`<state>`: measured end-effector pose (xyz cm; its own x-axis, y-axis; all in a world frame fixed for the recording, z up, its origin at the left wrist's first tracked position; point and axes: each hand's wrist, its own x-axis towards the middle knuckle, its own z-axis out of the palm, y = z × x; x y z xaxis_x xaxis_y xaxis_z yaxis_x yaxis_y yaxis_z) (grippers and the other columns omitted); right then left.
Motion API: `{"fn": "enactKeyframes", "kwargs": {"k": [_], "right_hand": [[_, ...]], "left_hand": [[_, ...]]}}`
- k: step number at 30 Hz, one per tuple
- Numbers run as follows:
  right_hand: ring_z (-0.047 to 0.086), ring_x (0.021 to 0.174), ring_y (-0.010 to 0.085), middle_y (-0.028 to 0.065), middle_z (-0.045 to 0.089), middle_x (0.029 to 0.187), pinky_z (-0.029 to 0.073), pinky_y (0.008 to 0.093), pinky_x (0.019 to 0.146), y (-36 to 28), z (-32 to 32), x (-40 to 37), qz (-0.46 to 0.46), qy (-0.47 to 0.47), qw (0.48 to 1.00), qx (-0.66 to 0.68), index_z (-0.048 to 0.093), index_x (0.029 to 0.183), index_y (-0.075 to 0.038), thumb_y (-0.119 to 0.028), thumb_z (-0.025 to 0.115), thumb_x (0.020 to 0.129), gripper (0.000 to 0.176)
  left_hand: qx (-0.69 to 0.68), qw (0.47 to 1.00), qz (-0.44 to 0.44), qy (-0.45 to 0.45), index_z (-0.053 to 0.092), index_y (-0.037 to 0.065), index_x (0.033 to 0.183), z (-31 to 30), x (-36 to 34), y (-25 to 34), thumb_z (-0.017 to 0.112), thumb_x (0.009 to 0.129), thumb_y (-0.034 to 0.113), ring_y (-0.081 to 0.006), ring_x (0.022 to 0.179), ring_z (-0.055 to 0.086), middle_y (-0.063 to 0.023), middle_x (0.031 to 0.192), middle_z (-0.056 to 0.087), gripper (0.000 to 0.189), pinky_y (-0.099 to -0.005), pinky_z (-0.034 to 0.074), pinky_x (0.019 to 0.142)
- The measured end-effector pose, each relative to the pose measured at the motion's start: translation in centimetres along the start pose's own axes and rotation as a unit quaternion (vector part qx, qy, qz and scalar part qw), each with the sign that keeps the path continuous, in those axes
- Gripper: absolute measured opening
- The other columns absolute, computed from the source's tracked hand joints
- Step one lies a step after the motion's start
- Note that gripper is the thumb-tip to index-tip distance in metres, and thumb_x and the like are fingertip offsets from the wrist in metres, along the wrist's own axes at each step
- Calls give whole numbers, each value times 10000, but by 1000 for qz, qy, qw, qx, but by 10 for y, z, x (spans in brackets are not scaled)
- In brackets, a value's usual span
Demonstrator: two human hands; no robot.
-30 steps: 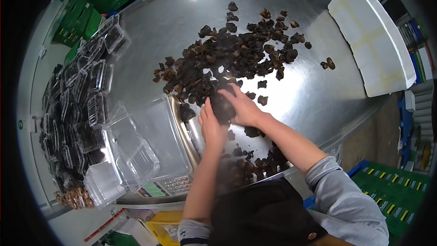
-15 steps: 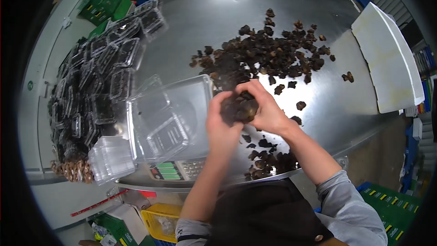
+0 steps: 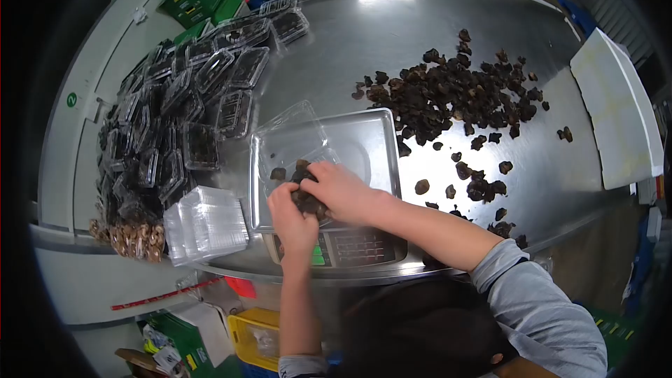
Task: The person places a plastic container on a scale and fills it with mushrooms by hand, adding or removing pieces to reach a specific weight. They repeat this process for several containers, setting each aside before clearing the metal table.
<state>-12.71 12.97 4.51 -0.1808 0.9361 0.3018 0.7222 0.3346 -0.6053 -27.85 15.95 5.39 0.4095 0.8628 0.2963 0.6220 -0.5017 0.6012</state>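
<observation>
Both my hands hold a clump of dark brown mushrooms [image 3: 306, 199], which look like wood ear, over the steel weighing scale [image 3: 374, 120]. My left hand [image 3: 292, 220] curls round the clump from the near left. From the right, my right hand [image 3: 343, 192] closes on it, thumb and fingers bent. Below them an open clear plastic tub [image 3: 297, 129] rests on the scale's pan, mostly hidden by my hands. One loose mushroom [image 3: 278, 173] shows at the tub's left side. Part of the scale's display and keypad [image 3: 360, 246] shows beneath my forearm.
A wide heap of dark mushrooms [image 3: 455, 91] covers the steel table [image 3: 336, 42] right of the scale. Filled clear tubs [image 3: 234, 112] pile up at the left, with stacked empty tubs [image 3: 210, 227] nearer me. A white foam box [image 3: 616, 112] stands at the right edge.
My hands have moved left with the mushrooms, from the near edge of the heap to over the tub on the scale. The camera view has shifted left.
</observation>
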Motion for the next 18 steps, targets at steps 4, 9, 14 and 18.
{"fn": "enactKeyframes", "kwargs": {"k": [4, 9, 14, 18], "right_hand": [[474, 1160, 389, 202, 524, 1121, 439, 450, 892, -3, -27, -7, 41, -111, 992, -47, 585, 1118, -45, -123, 686, 734, 404], [397, 1288, 401, 253, 453, 1305, 379, 465, 1028, -16, -58, -16, 56, -118, 989, -68, 609, 1168, -69, -103, 672, 738, 436], [427, 1278, 381, 214, 458, 1347, 387, 430, 1038, -8, -64, -40, 77, 23, 996, 43, 610, 1156, -77, -88, 660, 773, 387], [553, 1138, 347, 163, 560, 1249, 452, 406, 969, -1, -77, -53, 139, 143, 973, 112, 627, 1079, -58, -67, 622, 801, 278]], "left_hand": [[14, 999, 16, -25, 487, -2, 1062, 11, 1, 13, 565, 625, -93, -402, 1124, 439, -185, 1130, 498, 453, -478, 352, 964], [0, 998, 64, 12, 451, -12, 1192, 11, -8, 15, 511, 631, -74, -422, 1309, 328, -221, 1327, 408, 567, -492, 252, 1097], [-119, 991, 51, 30, 438, -14, 1239, -11, -5, 5, 523, 666, -59, -391, 1324, 347, -220, 1374, 403, 581, -465, 238, 1125], [-125, 990, 21, 64, 557, 4, 1132, -31, 38, -15, 600, 726, -26, -332, 1176, 504, -179, 1199, 552, 409, -396, 354, 1047]]}}
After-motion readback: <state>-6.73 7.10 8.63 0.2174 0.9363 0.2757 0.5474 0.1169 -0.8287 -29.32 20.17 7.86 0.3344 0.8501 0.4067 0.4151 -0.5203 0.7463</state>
